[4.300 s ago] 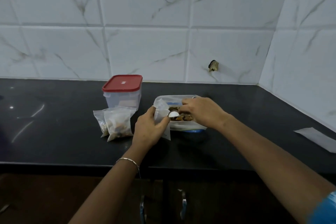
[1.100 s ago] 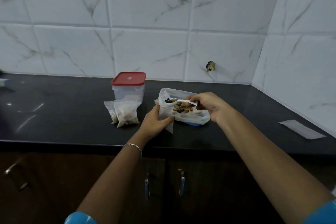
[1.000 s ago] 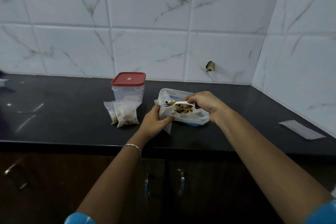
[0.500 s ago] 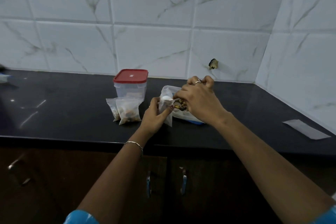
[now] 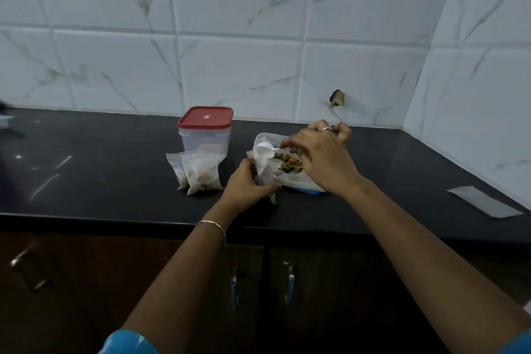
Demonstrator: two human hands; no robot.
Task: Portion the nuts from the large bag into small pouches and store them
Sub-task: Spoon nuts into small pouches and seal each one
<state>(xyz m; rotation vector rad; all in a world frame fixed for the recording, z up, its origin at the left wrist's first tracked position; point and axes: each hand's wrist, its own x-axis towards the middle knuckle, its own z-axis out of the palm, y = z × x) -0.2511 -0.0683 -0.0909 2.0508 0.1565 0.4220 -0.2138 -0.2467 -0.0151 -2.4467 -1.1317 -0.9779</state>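
Observation:
The large clear bag of mixed nuts [image 5: 290, 174] lies open on the black counter [image 5: 100, 181]. My left hand [image 5: 247, 185] grips a small clear pouch [image 5: 265, 172] upright just left of the bag. My right hand [image 5: 321, 158] pinches the handle of a white plastic spoon [image 5: 265, 150], whose bowl sits over the pouch's mouth. Two filled pouches [image 5: 199, 172] lean against each other to the left. Behind them stands a clear container with a red lid [image 5: 205, 131].
A white paper strip [image 5: 482, 201] lies at the counter's right end by the tiled side wall. The counter's front edge runs just under my wrists, with dark cabinet doors and handles [image 5: 288, 286] below. A small blue-white object [image 5: 4, 122] shows at the far left.
The spoon, loaded with nuts a second ago, has tipped at the pouch's mouth and now looks empty. My left hand keeps hold of the pouch. The camera has shifted slightly.

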